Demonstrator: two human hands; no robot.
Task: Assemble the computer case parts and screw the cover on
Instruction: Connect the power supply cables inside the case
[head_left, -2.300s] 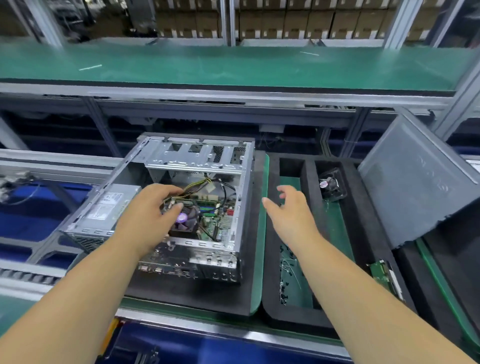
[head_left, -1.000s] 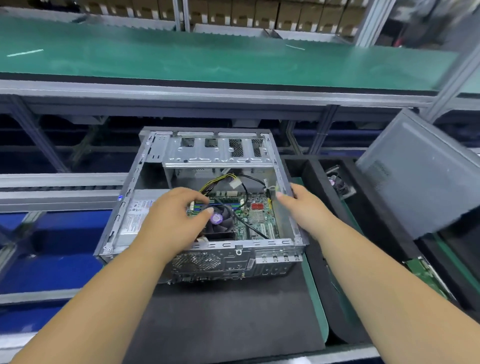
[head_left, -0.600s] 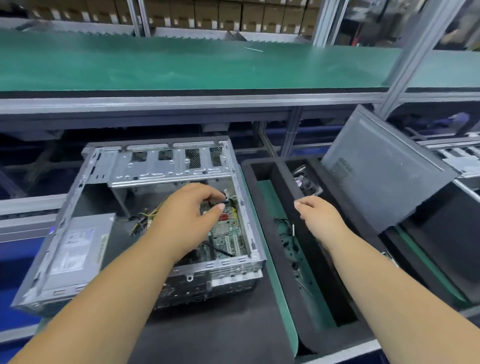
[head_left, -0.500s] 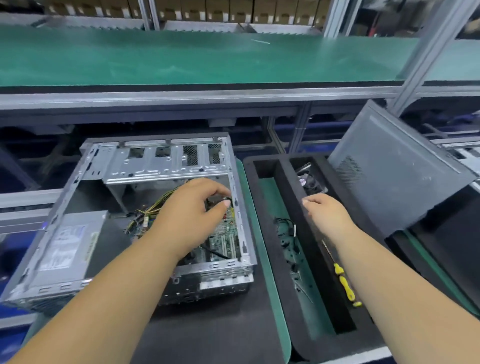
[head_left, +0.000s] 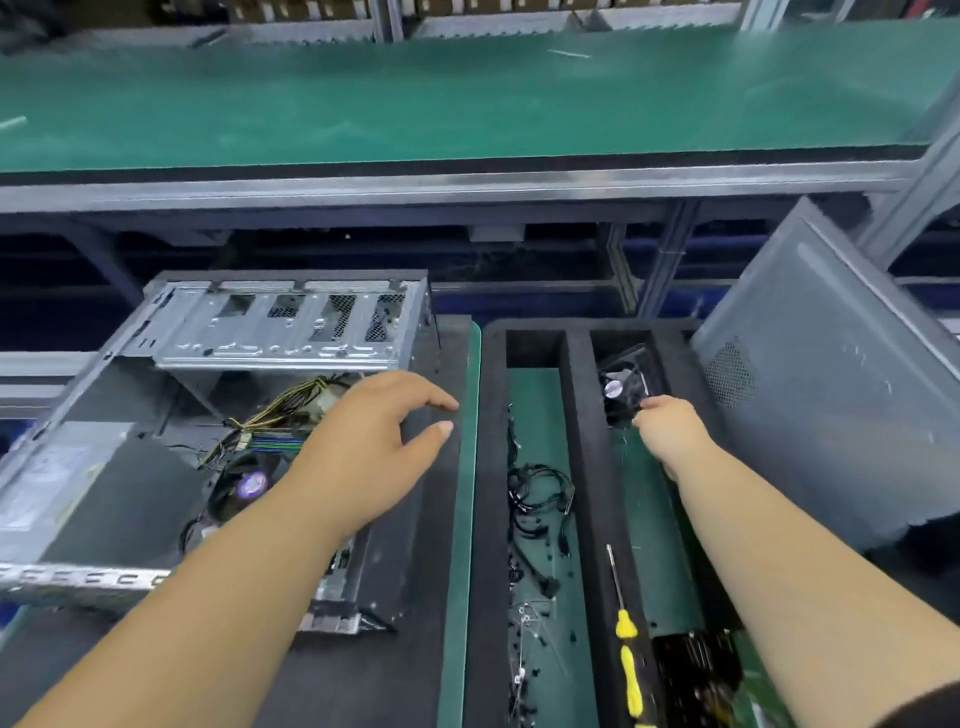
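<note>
Black foam mat (head_left: 405, 675) under open case (head_left: 218, 415), foam tray (head_left: 491, 467) beside.

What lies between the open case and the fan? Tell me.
In the head view, between the case and the fan lie the tray's foam divider and its left compartment holding black cables.

1 open case (head_left: 218, 415), 1 cover (head_left: 831, 415), 1 fan (head_left: 623, 387), 1 screwdriver (head_left: 626, 644), 2 hands (head_left: 363, 447).

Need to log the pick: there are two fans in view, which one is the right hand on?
The loose black case fan in the foam tray's far right compartment; the right hand touches it. The purple-labelled CPU fan sits inside the case.
</note>
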